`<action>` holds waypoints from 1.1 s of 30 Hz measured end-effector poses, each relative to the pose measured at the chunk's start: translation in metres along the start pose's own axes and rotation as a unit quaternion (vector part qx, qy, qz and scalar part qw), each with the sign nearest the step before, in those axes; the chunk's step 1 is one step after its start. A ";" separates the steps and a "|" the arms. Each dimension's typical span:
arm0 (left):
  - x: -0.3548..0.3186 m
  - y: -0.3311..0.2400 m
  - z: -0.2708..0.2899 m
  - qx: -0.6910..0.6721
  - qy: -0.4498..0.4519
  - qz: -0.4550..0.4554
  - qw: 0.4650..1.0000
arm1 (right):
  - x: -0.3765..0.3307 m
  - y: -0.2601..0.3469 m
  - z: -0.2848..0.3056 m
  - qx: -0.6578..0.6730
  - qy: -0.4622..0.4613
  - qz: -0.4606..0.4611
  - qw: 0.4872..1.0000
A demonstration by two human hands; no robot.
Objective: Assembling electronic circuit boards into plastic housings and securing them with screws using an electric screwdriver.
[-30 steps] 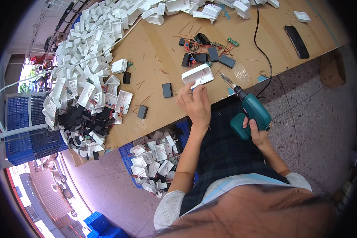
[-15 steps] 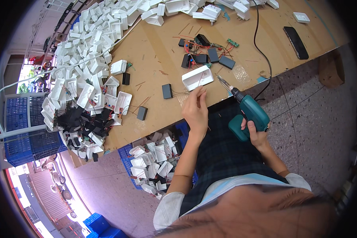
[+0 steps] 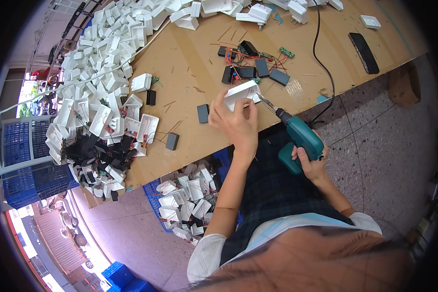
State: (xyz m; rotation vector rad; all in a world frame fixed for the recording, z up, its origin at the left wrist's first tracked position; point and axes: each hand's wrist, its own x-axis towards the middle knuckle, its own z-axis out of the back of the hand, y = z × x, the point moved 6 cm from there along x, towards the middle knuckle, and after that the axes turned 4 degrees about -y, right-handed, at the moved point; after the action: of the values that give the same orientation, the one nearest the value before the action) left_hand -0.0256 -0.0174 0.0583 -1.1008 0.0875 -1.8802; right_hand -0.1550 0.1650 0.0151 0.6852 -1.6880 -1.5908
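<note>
My left hand grips a white plastic case half, shaped like a shallow open box, near the table's front edge. Its fingers curl over the case's left end and near side. In my right hand is a green pistol-shaped power tool. The tool's thin metal tip points into the right end of the case; whether it touches anything inside I cannot tell. A dark rectangular block lies left of my left hand. Beyond the case sits a cluster of dark blocks with red wires and a green circuit board.
A large heap of white cases covers the table's left side, with black parts at its near end. A black cord crosses the table. A black phone lies at the right. Below the edge stands a blue crate of cases.
My left hand has moved from the case's near edge to a grip around its left end. The power tool has moved left and its tip now reaches the case.
</note>
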 end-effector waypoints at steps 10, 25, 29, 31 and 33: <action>0.005 0.007 -0.019 -0.008 0.054 0.039 0.998 | 0.016 0.005 -0.016 -0.034 -0.022 -0.055 0.998; 0.006 0.007 -0.023 -0.007 0.058 0.051 0.997 | 0.025 0.015 -0.022 -0.074 -0.025 -0.046 0.996; 0.005 0.008 -0.024 -0.002 0.051 0.053 0.997 | 0.025 0.016 -0.024 -0.069 -0.023 -0.045 0.996; 0.005 0.009 -0.024 0.003 0.049 0.055 0.997 | 0.026 0.017 -0.025 -0.080 -0.020 -0.044 0.996; 0.005 0.008 -0.025 -0.002 0.048 0.057 0.997 | 0.025 0.017 -0.025 -0.072 -0.027 -0.051 0.996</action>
State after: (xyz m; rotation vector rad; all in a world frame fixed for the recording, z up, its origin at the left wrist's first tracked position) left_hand -0.0389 -0.0346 0.0426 -0.9872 0.2057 -1.8309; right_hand -0.1494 0.1319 0.0352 0.6698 -1.5800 -1.7974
